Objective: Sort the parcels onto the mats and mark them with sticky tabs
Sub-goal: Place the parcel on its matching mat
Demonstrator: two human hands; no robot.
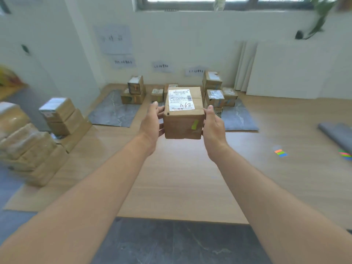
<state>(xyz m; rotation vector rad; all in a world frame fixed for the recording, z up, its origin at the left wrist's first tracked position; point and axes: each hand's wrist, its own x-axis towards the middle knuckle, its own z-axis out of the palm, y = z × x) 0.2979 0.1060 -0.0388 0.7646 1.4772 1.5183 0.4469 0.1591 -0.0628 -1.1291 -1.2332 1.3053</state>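
I hold a brown cardboard parcel (183,122) in front of me, above the wooden floor. Its top bears a white shipping label marked "A68", and a green sticky tab (195,124) is stuck on its near face. My left hand (151,122) presses on its left side, my right hand (213,126) on its right side. Beyond it lie grey mats along the wall: a left mat (112,111) with stacked parcels (134,91), and a right mat (238,119) with several parcels (215,88). A pad of coloured sticky tabs (280,153) lies on the floor at the right.
A pile of unsorted parcels (34,141) stands on flattened cardboard at the left. A folded grey mat (337,134) and more coloured tabs (345,154) lie at the far right. A dark mat (171,244) lies at my feet. Paper signs (162,66) hang on the wall.
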